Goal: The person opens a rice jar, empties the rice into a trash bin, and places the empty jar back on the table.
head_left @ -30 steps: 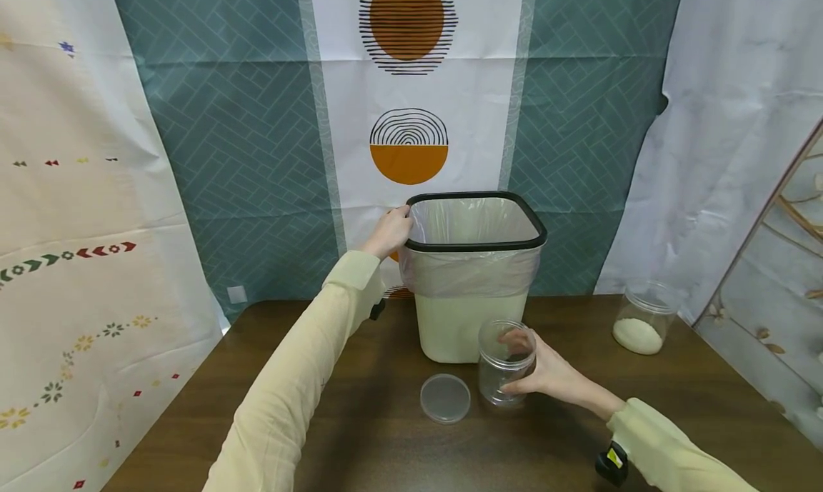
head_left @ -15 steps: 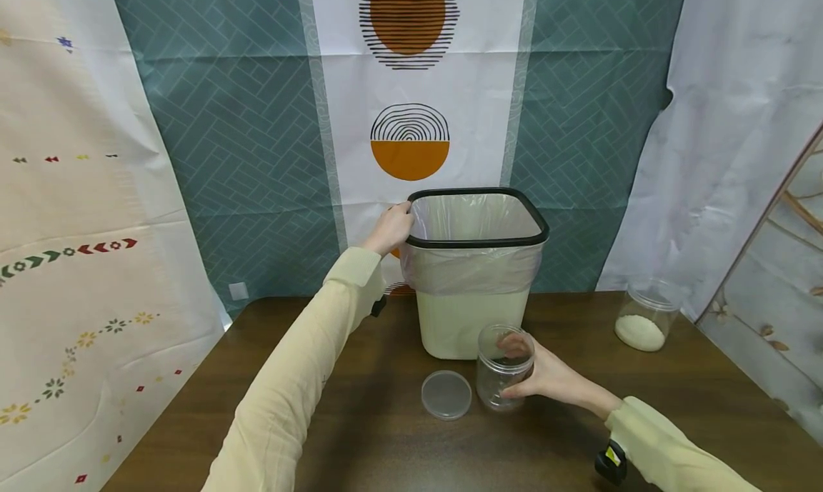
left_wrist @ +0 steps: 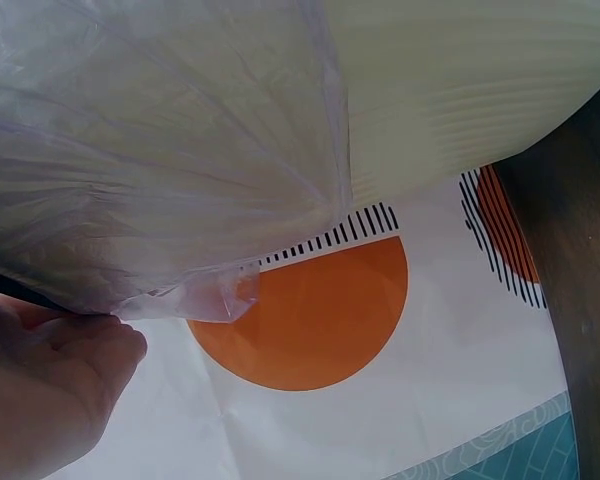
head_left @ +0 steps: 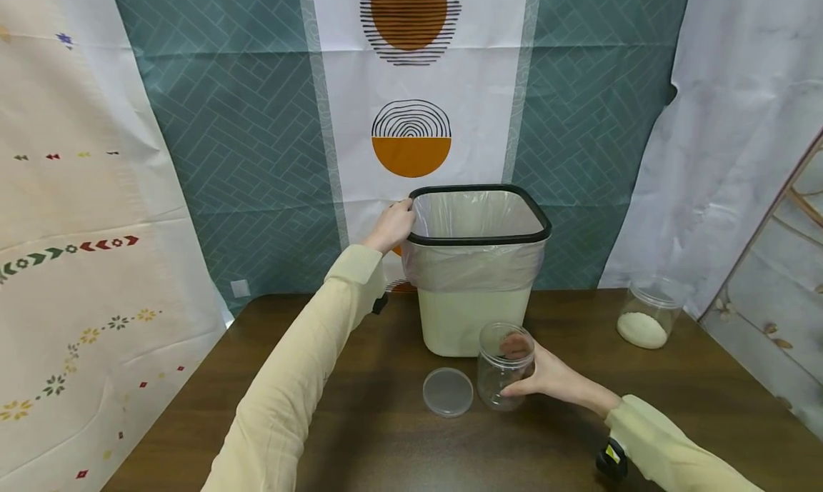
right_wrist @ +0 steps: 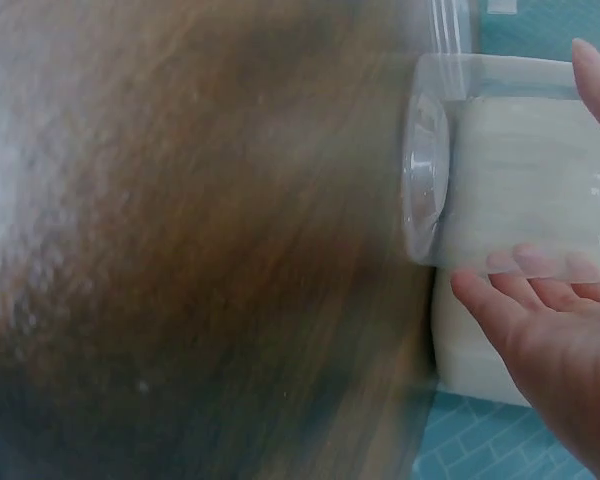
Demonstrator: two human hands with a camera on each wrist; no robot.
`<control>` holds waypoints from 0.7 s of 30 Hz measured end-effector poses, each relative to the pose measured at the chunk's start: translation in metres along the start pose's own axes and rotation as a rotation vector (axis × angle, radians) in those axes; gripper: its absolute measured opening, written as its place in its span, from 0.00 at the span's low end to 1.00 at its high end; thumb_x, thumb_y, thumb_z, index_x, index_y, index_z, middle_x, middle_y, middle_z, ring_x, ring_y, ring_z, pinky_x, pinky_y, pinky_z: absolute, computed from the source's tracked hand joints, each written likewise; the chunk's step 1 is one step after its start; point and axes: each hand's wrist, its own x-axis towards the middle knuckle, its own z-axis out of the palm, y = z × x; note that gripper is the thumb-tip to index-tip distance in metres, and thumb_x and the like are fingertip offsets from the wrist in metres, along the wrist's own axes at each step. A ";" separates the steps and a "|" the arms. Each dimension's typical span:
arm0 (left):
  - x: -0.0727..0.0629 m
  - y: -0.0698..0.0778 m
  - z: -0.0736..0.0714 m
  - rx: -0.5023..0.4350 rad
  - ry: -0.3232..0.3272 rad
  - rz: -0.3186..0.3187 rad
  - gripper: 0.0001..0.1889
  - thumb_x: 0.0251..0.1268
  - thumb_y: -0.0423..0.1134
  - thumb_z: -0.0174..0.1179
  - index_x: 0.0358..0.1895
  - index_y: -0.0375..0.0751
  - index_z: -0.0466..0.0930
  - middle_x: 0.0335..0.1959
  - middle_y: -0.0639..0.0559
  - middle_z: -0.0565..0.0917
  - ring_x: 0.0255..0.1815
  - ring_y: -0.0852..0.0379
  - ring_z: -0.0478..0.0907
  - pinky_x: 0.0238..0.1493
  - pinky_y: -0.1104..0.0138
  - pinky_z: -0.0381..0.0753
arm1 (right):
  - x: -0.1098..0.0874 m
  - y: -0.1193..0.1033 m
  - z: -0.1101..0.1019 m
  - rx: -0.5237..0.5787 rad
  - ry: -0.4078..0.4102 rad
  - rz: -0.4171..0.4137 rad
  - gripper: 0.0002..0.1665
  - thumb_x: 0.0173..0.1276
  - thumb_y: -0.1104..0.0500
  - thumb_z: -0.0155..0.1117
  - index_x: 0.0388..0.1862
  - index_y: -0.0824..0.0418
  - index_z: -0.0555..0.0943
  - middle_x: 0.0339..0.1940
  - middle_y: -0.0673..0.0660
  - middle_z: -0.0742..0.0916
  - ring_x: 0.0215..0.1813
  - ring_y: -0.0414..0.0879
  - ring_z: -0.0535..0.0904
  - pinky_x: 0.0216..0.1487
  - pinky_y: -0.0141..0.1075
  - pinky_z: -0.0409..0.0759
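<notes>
At the bin's left side, my left hand (head_left: 391,226) grips the black rim (head_left: 482,241) of a pale trash bin (head_left: 472,328). A thin translucent liner (left_wrist: 160,160) folds down over the bin's outside in the left wrist view. My right hand (head_left: 546,374) holds a clear, upright jar (head_left: 495,385) in front of the bin, thumb on the near side and fingers round the back. No lid is on this jar, and nothing shows inside it. In the right wrist view the jar's base (right_wrist: 427,180) is right at the tabletop. Left of the jar lies a clear round lid (head_left: 448,392).
Another clear jar (head_left: 646,320) with white grains in its bottom stands at the table's back right. The dark wooden table (head_left: 379,442) reaches back to a patterned cloth backdrop (head_left: 257,156). Light cloths hang at both sides.
The clear jar in my right hand has come down slightly relative to the bin. My left hand keeps its hold on the rim. The head view has tilted down a little.
</notes>
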 end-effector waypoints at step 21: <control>0.000 0.000 0.000 0.011 0.004 -0.007 0.23 0.70 0.33 0.33 0.66 0.29 0.55 0.64 0.39 0.61 0.64 0.47 0.56 0.61 0.62 0.56 | -0.013 0.002 -0.018 -0.064 -0.118 0.003 0.53 0.48 0.62 0.74 0.65 0.75 0.50 0.61 0.73 0.64 0.60 0.67 0.59 0.57 0.52 0.61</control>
